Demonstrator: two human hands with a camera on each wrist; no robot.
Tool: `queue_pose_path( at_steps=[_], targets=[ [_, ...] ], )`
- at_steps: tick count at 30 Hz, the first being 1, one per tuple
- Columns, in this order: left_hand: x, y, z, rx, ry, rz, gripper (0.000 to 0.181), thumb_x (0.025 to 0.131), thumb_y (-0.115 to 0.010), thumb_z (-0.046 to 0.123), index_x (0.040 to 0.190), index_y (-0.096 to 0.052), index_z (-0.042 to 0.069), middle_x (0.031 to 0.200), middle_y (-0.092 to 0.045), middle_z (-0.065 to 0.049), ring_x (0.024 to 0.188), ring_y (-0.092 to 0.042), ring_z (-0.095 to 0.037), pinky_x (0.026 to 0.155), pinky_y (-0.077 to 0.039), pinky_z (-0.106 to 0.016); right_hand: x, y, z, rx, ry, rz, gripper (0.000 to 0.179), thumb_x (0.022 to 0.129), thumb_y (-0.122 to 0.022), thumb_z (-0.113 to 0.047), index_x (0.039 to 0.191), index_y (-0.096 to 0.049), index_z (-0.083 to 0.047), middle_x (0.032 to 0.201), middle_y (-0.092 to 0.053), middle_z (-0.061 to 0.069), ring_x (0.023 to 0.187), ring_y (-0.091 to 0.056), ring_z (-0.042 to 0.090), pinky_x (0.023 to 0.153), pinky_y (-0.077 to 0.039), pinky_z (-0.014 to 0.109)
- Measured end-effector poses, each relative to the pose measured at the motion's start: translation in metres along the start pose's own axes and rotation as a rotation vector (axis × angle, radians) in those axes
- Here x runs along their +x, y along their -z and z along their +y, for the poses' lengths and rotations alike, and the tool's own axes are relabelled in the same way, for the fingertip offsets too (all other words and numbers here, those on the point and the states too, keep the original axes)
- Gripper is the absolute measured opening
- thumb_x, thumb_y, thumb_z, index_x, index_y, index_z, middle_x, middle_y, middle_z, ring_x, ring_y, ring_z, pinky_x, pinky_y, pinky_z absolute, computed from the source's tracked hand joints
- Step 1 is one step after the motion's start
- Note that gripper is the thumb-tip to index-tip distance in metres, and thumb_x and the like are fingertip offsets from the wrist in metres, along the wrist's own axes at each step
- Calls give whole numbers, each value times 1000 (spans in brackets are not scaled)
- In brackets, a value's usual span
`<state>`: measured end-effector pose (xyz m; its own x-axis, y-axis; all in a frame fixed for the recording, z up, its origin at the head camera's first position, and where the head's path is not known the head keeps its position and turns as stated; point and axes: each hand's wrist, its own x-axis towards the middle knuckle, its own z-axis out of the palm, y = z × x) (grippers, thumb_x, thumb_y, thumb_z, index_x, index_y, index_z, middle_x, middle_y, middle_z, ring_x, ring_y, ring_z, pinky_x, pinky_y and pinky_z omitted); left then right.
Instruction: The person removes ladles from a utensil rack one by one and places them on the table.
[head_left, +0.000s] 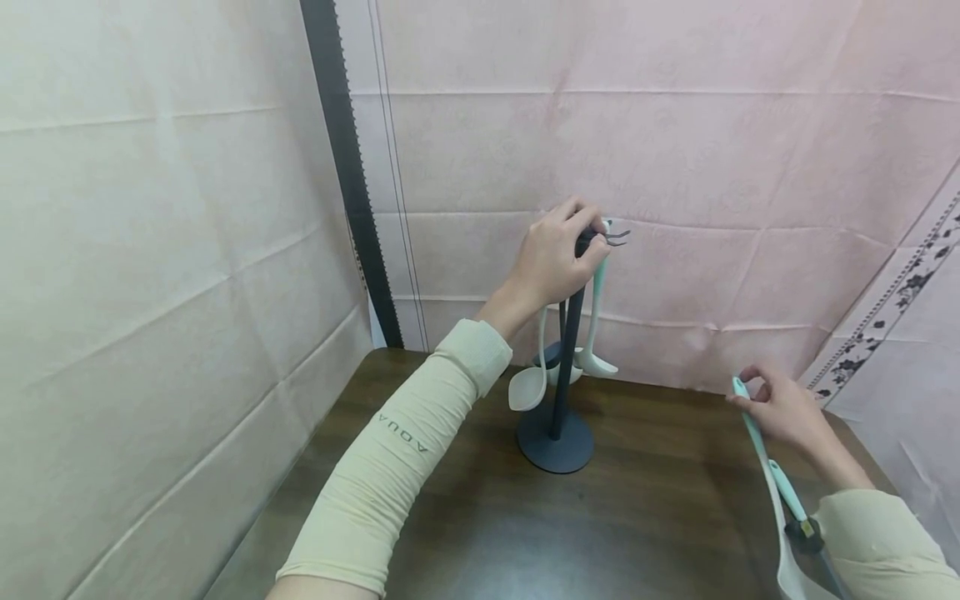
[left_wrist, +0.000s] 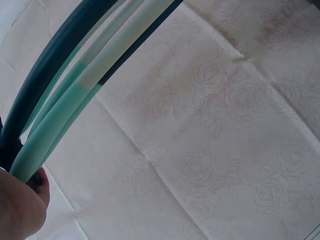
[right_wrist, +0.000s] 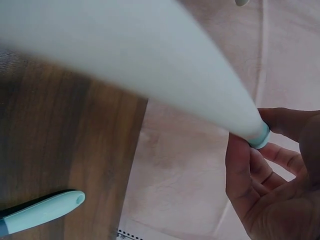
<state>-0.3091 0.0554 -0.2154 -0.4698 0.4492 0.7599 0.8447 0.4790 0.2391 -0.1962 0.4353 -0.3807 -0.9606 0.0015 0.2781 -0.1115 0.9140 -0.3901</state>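
Note:
On the wooden table stands a dark utensil stand (head_left: 573,350) with a round base and hooks at its top. My left hand (head_left: 557,252) grips the top of the stand, its fingers and thumb curled about it. A white spoon (head_left: 528,389) and a white ladle (head_left: 597,365) hang there; another white utensil is partly hidden behind the pole. Mint handles (left_wrist: 52,127) hang beside the pole in the left wrist view. At the right, my right hand (head_left: 783,408) pinches the mint handle end of a white spatula (head_left: 776,508), which slants down; its head is cut off by the frame.
Beneath the spatula lies another utensil with a mint handle (right_wrist: 47,211) and a dark joint, its head not visible. Pale cloth (head_left: 637,150) hangs behind the table (head_left: 480,517) and along both sides. The table's back edge runs just behind the stand.

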Motion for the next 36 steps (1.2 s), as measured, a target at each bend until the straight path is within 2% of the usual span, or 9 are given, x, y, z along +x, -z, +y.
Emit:
queue_pose_path(
  at_steps=[12, 17, 24, 30, 36],
  targets=[
    [-1, -1, 0, 11, 0, -1, 29, 98, -49, 31, 113, -71, 17, 121, -62, 4, 104, -59, -14, 91, -45, -29, -9, -14, 9, 47, -42, -73, 36, 102, -70, -26, 122, -55, 0, 77, -63, 3, 63, -57, 19, 55, -47, 36],
    [-1, -1, 0, 17, -6, 8, 28, 98, -50, 31, 112, -70, 17, 121, -62, 4, 104, -58, -14, 91, -45, -30, -13, -18, 8, 126, -71, -113, 39, 102, -69, -24, 126, -52, 2, 80, -61, 7, 61, -60, 21, 50, -55, 36],
    [1, 0, 0, 19, -16, 11, 28, 98, -50, 31, 112, -70, 17, 121, -62, 3, 103, -58, -14, 91, -45, -29, -15, -24, 13, 159, -82, -142, 46, 101, -69, -26, 132, -50, 2, 83, -60, 10, 51, -64, 24, 48, -57, 44],
    [0, -1, -1, 19, -19, 21, 27, 98, -51, 30, 111, -70, 17, 119, -62, 3, 103, -58, -13, 94, -44, -31, -19, -30, 19, 174, -102, -164, 50, 101, -69, -27, 133, -49, 6, 92, -59, 15, 56, -63, 23, 49, -58, 43],
    [0, -1, -1, 16, -11, 18, 27, 97, -51, 30, 111, -71, 17, 119, -62, 3, 103, -58, -13, 91, -45, -31, -20, -36, 26, 169, -107, -178, 56, 100, -72, -31, 135, -48, 6, 92, -58, 17, 58, -62, 21, 49, -59, 40]
  ],
)
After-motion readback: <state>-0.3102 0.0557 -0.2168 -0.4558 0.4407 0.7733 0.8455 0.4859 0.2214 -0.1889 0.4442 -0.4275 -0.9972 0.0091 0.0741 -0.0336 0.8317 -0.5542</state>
